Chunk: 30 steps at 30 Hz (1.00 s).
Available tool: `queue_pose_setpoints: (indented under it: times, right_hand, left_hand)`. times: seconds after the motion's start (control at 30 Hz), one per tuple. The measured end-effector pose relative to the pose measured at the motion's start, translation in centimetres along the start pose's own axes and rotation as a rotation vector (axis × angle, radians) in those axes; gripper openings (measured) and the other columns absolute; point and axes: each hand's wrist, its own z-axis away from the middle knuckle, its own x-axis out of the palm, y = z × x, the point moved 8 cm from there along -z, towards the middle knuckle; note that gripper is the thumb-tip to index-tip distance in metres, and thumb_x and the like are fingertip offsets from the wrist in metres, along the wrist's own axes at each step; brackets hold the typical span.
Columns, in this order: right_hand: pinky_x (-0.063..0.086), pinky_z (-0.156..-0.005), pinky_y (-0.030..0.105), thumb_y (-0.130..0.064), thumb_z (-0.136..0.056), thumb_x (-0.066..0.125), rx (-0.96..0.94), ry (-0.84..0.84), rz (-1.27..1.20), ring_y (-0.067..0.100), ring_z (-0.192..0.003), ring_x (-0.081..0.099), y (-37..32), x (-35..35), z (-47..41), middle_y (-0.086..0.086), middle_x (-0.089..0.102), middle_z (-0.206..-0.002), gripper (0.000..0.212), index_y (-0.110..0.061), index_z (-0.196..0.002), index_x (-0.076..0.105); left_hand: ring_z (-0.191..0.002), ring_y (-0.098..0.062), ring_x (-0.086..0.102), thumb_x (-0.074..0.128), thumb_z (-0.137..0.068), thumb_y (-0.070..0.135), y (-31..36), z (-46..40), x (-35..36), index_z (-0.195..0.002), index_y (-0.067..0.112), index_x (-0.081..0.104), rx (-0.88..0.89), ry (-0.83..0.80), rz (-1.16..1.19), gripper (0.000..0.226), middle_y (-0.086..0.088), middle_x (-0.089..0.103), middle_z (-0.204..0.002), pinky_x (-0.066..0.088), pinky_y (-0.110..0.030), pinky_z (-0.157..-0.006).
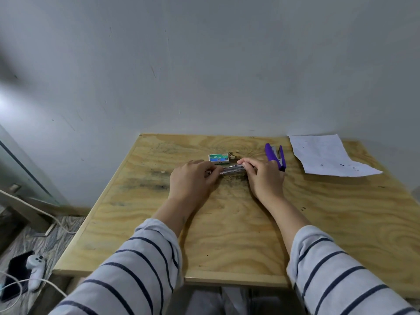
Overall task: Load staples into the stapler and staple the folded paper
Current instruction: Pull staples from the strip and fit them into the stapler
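A silvery strip of staples [231,170] runs between my two hands in the middle of the wooden table [227,223]. My left hand [193,180] pinches its left end and my right hand [264,176] pinches its right end. Just behind the hands lies a small green and blue staple box [218,158]. A purple stapler [275,155] lies opened up behind my right hand, partly hidden by it. White paper [325,155] rests flat at the table's far right, near the wall.
The table stands against a grey wall [204,64]. On the floor at the left lie a white power strip [35,271], cables and a dark phone-like object [16,273].
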Motion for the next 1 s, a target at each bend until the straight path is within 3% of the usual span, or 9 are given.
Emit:
queue_pose_setpoints:
  times: [0.13,0.3,0.43,0.5,0.57,0.67,0.8,0.93,1.0]
  right_hand:
    - [0.026,-0.073,0.032,-0.038,-0.095,0.048,0.006,-0.010,0.013,0.023,-0.099,0.053,0.2,0.4,-0.1,-0.006,0.071,-0.094,0.022,-0.038,-0.105,0.068]
    - [0.027,-0.076,0.032,-0.037,-0.095,0.048,0.019,-0.024,-0.004,0.021,-0.101,0.053,0.3,0.4,-0.1,-0.008,0.070,-0.099,0.022,-0.037,-0.107,0.067]
    - [0.042,-0.089,0.034,-0.032,-0.093,0.054,0.039,-0.069,-0.222,0.015,-0.108,0.055,0.4,0.6,-0.1,-0.004,0.068,-0.110,0.027,-0.027,-0.118,0.063]
    - [0.046,-0.083,0.016,-0.025,-0.091,0.057,0.037,-0.045,-0.363,0.011,-0.103,0.059,0.2,0.0,0.0,-0.003,0.067,-0.110,0.023,-0.021,-0.112,0.066]
    - [0.043,-0.073,0.004,-0.020,-0.089,0.061,0.022,0.001,-0.426,0.006,-0.092,0.061,0.0,-0.8,0.2,-0.004,0.068,-0.102,0.018,-0.018,-0.105,0.069]
    - [0.045,-0.072,0.003,-0.014,-0.086,0.065,0.014,0.044,-0.512,0.001,-0.084,0.061,-0.4,-1.7,0.4,-0.003,0.069,-0.095,0.015,-0.016,-0.100,0.070]
    - [0.047,-0.081,0.006,-0.009,-0.083,0.068,-0.014,0.064,-0.537,0.005,-0.090,0.063,-0.7,-2.5,0.4,-0.004,0.069,-0.099,0.023,-0.013,-0.106,0.069]
    - [0.052,-0.088,0.022,-0.008,-0.084,0.067,0.016,0.010,-0.568,0.007,-0.093,0.064,-0.4,-1.9,1.0,-0.002,0.068,-0.101,0.027,-0.015,-0.109,0.068]
    - [0.051,-0.091,0.027,-0.011,-0.085,0.066,0.016,-0.006,-0.555,0.009,-0.099,0.063,-0.7,-1.8,1.3,-0.002,0.068,-0.105,0.030,-0.017,-0.114,0.066]
  left_hand:
    - [-0.061,-0.023,0.062,0.057,-0.088,0.043,0.1,0.1,0.0,-0.080,0.026,0.073,0.096,0.104,-0.010,0.025,0.004,0.069,-0.069,0.034,-0.025,-0.057]
    - [-0.070,-0.020,0.065,0.038,-0.091,0.055,0.0,-0.1,0.7,-0.090,0.028,0.069,0.098,0.035,-0.087,0.041,0.006,0.071,-0.080,0.037,-0.030,-0.067]
    - [-0.097,-0.023,0.061,0.035,-0.097,0.045,0.2,-0.4,2.2,-0.118,0.029,0.062,0.059,-0.180,-0.115,0.037,0.004,0.063,-0.114,0.041,-0.030,-0.068]
    - [-0.101,-0.025,0.058,0.035,-0.097,0.043,0.1,-0.6,3.0,-0.124,0.027,0.056,0.030,-0.329,-0.103,0.038,0.001,0.057,-0.121,0.040,-0.031,-0.067]
    - [-0.099,-0.027,0.058,0.040,-0.096,0.042,0.0,-0.7,3.2,-0.124,0.022,0.052,-0.012,-0.393,-0.029,0.036,-0.002,0.054,-0.121,0.042,-0.032,-0.068]
    - [-0.098,-0.028,0.056,0.046,-0.095,0.035,-0.1,-0.7,3.1,-0.123,0.016,0.045,-0.073,-0.378,0.110,0.034,-0.007,0.054,-0.122,0.040,-0.032,-0.069]
    - [-0.075,-0.031,0.061,0.049,-0.095,0.028,0.3,-0.9,1.8,-0.118,0.020,0.040,-0.075,-0.267,0.297,0.026,-0.005,0.063,-0.093,0.039,-0.034,-0.056]
    - [-0.055,-0.016,0.051,0.050,-0.096,0.022,1.3,-1.0,0.3,-0.116,0.018,0.044,-0.022,-0.137,0.456,0.021,-0.005,0.063,-0.086,0.038,-0.030,-0.052]
    - [-0.053,-0.006,0.046,0.050,-0.097,0.020,1.8,-1.1,0.0,-0.114,0.014,0.045,-0.009,-0.105,0.488,0.019,-0.004,0.060,-0.081,0.033,-0.019,-0.048]
